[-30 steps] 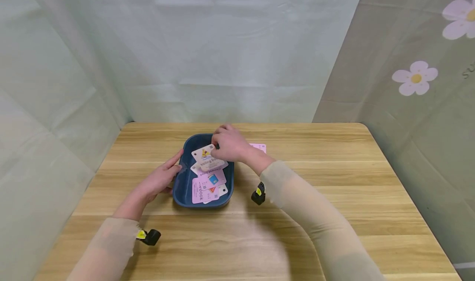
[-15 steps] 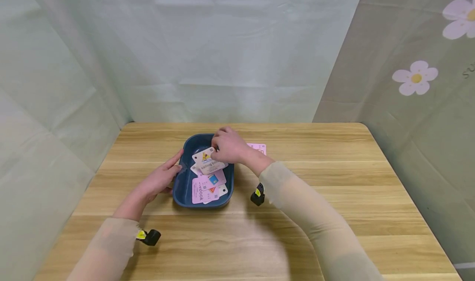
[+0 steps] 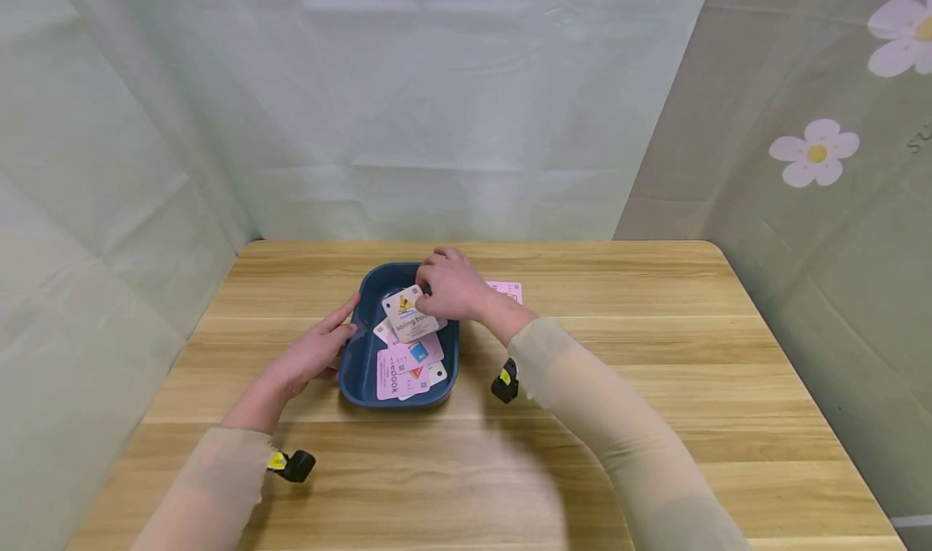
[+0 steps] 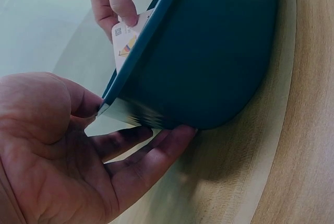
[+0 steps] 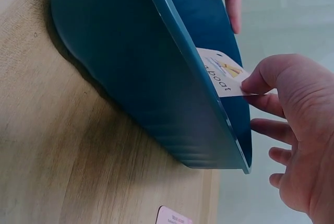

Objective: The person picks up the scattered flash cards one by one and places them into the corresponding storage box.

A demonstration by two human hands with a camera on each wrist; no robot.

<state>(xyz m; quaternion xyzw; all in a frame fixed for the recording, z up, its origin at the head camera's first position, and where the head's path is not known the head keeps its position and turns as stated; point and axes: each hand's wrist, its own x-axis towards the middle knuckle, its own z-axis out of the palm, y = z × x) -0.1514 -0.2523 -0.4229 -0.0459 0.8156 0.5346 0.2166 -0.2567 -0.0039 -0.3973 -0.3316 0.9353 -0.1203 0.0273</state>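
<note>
A dark blue plastic bin [image 3: 348,385] stands on the wooden table with several picture cards in it. My left hand [image 3: 311,355] grips the bin's left side, thumb over the rim and fingers against the outer wall, as the left wrist view confirms. Over the bin's far right part, my right hand [image 3: 453,286] pinches a white sailing boat card [image 3: 410,315] between thumb and index finger. In the right wrist view that card [image 5: 222,72] is tilted inside the rim. Pink cards [image 3: 393,377] and parts of white ones lie overlapping beneath it on the bin's floor.
Partly hidden behind my right wrist, a pink card [image 3: 507,290] lies on the table [image 3: 655,324] to the right of the bin. Pale cloth walls [image 3: 466,114] rise behind and beside the table. A black wrist camera [image 3: 506,383] hangs below the right sleeve.
The sailing boat card has turned and shifted slightly right in my right hand, and its print faces up more plainly. My left hand and the bin have stayed put.
</note>
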